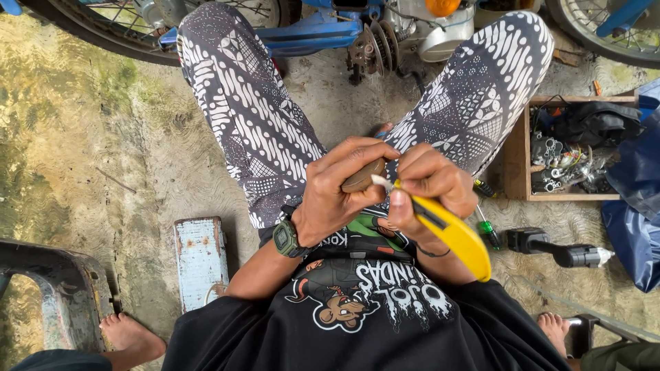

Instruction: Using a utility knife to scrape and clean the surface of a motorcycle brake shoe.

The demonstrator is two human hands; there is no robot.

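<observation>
My left hand (340,189) grips a small brown rounded piece (364,176) between thumb and fingers, held over my lap. My right hand (426,185) is closed on a yellow utility knife (457,237). Its short blade tip (380,181) touches the lower edge of the brown piece. A dark wristwatch (286,238) sits on my left wrist. My knees in patterned black-and-white trousers rise on either side of my hands.
A blue motorbike (323,27) with exposed sprocket stands ahead. A wooden box of metal parts (522,154) sits at right, with a green-handled screwdriver (489,232) and a black handlebar grip (550,249) on the ground. A rusty pale-blue block (199,257) lies left. Other people's bare feet (130,336) show at bottom.
</observation>
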